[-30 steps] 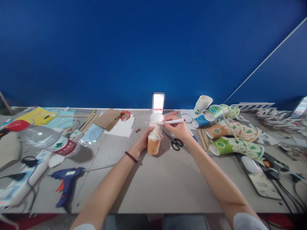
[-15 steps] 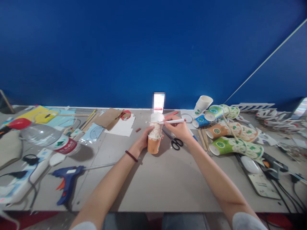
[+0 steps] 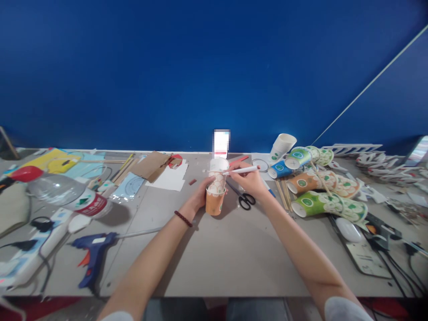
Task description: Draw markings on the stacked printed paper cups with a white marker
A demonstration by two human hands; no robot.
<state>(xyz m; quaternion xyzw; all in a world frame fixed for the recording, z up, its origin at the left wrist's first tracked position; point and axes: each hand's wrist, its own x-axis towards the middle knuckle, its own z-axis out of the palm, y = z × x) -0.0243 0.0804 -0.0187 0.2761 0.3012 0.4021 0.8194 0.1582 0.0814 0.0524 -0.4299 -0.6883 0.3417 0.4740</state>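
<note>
A stack of paper cups, orange at the lower end and white with a scale-like pattern above, stands in front of me. My left hand is wrapped round its left side, with fingertips showing on the right. In my right hand is a white marker with a red end, pinched between the fingers. Its tip points left and meets the upper part of the cups, near a rim; whether it touches is too small to tell. Black-handled scissors lie just below my right hand.
A phone leans on the blue wall behind the cups. To the right lie green, blue and orange cup assemblies and a white cup stack. Leftward are a glue gun, a plastic bottle, a power strip and cardboard.
Hardly anything differs. Both hands keep their hold on the cups and the marker, and the marker tip stays at nearly the same spot.
</note>
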